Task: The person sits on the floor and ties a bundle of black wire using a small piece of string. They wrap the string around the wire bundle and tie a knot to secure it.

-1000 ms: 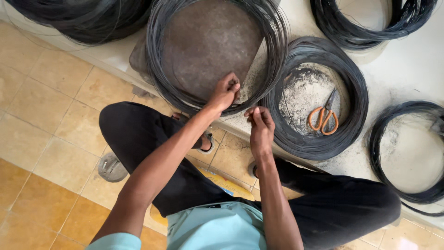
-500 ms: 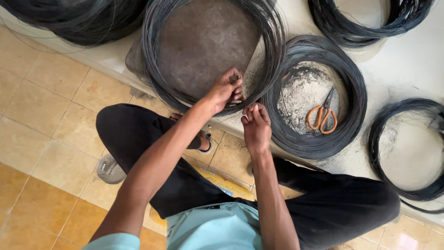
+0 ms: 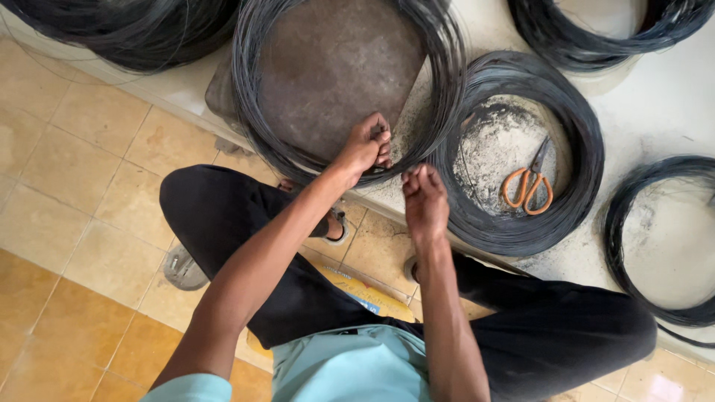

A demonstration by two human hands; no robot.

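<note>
A large coil of thin dark wire (image 3: pixel 253 112) lies around a rusty metal plate (image 3: pixel 339 71) on a raised pale ledge. My left hand (image 3: pixel 365 145) is closed on the wire at the coil's near edge, fingers pinching strands. My right hand (image 3: pixel 424 197) sits just beside it, fingers curled together at the same edge of the coil; whether a strand is between them is too small to tell. Both forearms reach forward from my lap.
A second wire coil (image 3: pixel 573 126) lies to the right with orange-handled scissors (image 3: pixel 527 186) inside it. More coils sit at the far left (image 3: pixel 126 30), top right (image 3: pixel 596 37) and right edge (image 3: pixel 633 246). My black-trousered legs rest on tan floor tiles (image 3: pixel 67 223).
My left hand has moved up along the coil's edge and closed tighter on the wire. My right hand has shifted slightly left toward it.
</note>
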